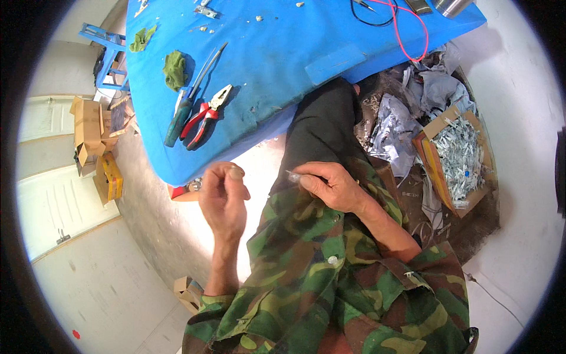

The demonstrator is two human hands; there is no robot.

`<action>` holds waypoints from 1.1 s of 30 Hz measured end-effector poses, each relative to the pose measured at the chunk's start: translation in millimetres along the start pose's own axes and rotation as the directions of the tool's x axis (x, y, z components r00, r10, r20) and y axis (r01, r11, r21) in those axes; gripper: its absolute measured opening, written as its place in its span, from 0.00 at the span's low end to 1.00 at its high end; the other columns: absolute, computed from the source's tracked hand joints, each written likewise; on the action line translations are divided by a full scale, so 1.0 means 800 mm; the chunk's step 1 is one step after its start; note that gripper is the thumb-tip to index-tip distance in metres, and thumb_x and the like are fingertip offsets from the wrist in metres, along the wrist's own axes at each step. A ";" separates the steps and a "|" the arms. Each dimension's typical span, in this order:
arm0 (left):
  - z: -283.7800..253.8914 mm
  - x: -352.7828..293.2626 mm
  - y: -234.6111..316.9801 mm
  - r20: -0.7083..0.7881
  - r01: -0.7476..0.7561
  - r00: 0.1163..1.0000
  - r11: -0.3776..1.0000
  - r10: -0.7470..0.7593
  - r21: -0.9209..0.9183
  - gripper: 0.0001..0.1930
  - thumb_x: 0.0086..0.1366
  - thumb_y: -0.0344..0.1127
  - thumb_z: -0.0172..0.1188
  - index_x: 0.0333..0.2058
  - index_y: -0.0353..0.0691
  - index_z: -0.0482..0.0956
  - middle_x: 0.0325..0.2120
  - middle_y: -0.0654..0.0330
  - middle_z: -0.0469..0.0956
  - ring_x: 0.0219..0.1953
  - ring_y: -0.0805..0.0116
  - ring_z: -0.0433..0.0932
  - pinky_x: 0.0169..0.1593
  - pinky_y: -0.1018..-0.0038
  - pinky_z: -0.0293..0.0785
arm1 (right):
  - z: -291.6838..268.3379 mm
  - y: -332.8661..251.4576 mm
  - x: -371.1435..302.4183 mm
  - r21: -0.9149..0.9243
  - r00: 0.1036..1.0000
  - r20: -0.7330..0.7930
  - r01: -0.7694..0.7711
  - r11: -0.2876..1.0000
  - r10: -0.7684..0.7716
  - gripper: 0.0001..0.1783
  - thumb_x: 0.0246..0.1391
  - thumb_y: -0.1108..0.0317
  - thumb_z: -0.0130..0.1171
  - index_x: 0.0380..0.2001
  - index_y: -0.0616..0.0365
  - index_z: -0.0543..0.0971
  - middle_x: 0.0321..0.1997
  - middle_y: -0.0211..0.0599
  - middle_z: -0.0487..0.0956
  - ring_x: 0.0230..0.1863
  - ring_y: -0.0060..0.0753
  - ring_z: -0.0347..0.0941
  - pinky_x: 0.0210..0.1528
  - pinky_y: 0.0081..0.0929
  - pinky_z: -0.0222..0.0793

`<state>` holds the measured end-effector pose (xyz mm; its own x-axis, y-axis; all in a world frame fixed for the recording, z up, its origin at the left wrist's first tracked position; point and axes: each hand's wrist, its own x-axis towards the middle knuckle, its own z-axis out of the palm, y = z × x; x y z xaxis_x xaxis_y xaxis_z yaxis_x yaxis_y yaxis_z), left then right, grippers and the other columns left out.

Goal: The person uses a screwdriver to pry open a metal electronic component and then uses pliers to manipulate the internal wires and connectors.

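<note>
A camouflage shirt (295,259) hung over black trousers (321,124).
A pale button (332,259) dotted its green, brown and black pattern.

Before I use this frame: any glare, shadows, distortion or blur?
Head view, centre: bright patch blown white beside the left hand; head view, top: red-handled pliers cast shadow on blue table cover; head view, left edge: wall slants toward black fisheye rim; head view again: pale scrap in right hand too indistinct to identify.

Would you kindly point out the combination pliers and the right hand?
Combination pliers (208,113): head view, upper end of the handles.
Right hand (333,187): head view, middle of the hand.
</note>
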<state>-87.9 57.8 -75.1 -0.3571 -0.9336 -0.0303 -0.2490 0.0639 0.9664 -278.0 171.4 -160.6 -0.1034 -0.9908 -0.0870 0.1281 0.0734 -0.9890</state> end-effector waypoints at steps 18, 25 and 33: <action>-0.053 -0.012 -0.097 0.125 -0.113 0.992 0.600 0.022 0.792 0.05 0.63 0.30 0.65 0.37 0.38 0.80 0.38 0.56 0.83 0.30 0.56 0.84 0.36 0.61 0.79 | -0.006 -0.027 -0.005 0.316 0.996 0.060 -0.076 0.946 0.060 0.16 0.66 0.72 0.60 0.55 0.64 0.79 0.37 0.21 0.76 0.37 0.12 0.69 0.42 0.17 0.69; 0.000 -0.017 -0.035 0.170 -0.174 0.980 0.851 0.102 0.495 0.09 0.61 0.24 0.69 0.37 0.32 0.78 0.39 0.54 0.85 0.28 0.72 0.81 0.30 0.74 0.78 | 0.001 -0.028 -0.009 0.325 0.990 -0.055 0.140 0.935 -0.129 0.16 0.64 0.74 0.62 0.54 0.63 0.79 0.44 0.24 0.76 0.42 0.13 0.68 0.46 0.15 0.67; 0.054 -0.052 0.006 0.318 -0.272 0.928 0.936 0.194 0.222 0.17 0.65 0.29 0.68 0.51 0.31 0.79 0.39 0.56 0.84 0.35 0.72 0.82 0.39 0.75 0.79 | 0.001 -0.035 -0.018 0.502 0.946 -0.320 0.217 0.838 -0.053 0.14 0.62 0.75 0.65 0.50 0.59 0.77 0.45 0.29 0.81 0.43 0.20 0.76 0.46 0.20 0.74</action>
<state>-113.1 112.2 -79.8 -0.6660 -0.7419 0.0780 -0.3363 0.3920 0.8563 -279.5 183.8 -131.8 -0.4199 -0.9050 -0.0677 0.5797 -0.2100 -0.7873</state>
